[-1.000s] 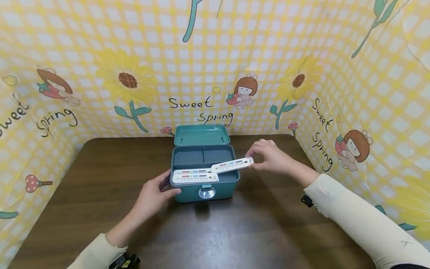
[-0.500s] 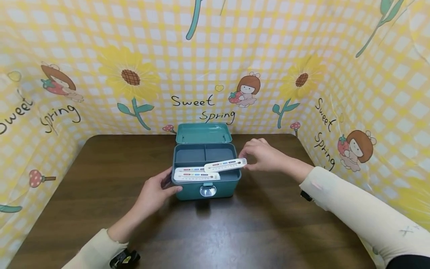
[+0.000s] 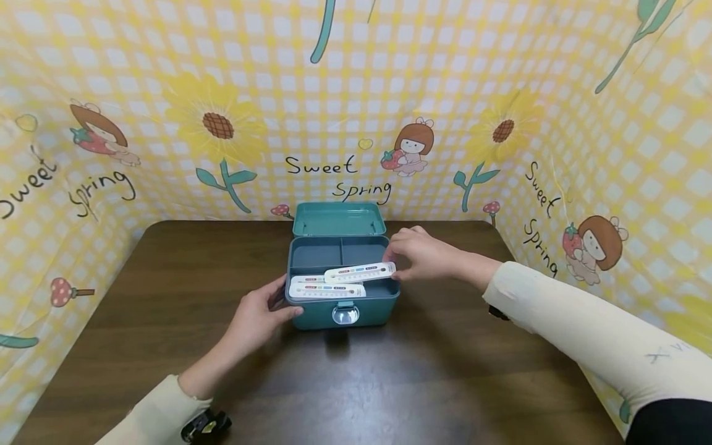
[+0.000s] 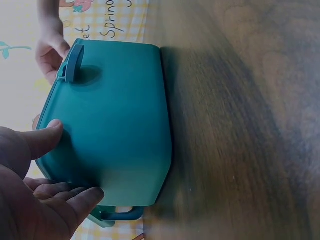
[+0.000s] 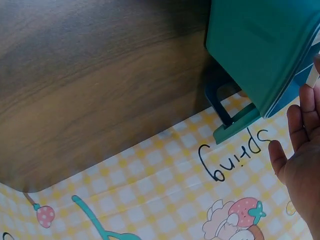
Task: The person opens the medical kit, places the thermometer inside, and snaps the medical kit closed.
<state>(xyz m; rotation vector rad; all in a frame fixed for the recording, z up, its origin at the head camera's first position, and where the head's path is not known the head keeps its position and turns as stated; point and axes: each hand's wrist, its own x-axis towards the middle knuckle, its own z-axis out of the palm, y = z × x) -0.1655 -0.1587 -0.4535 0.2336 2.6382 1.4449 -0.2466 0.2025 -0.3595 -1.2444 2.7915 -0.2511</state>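
A teal storage box (image 3: 338,314) stands with its lid (image 3: 339,219) raised at the back. My left hand (image 3: 258,315) holds its front left corner, thumb on the front and fingers along the left side. My right hand (image 3: 419,253) pinches the right end of a white thermometer (image 3: 358,272) with coloured markings and a scale. That thermometer slants slightly over the front compartment, its left part over another thermometer (image 3: 306,279). One more thermometer (image 3: 327,290) lies along the box's front edge. In the right wrist view my right hand (image 5: 307,150) is beside the box's rim; its grip is mostly outside that view.
Two rear compartments (image 3: 316,253) sit behind a divider inside the box. A clear latch (image 3: 345,315) hangs on the front. The dark wooden table (image 3: 183,272) meets a yellow checked cloth (image 3: 334,93) at the back and sides.
My right hand has moved left with the thermometer, bringing it farther over the box and across the rear one of the other two. My left hand stays on the box's corner.
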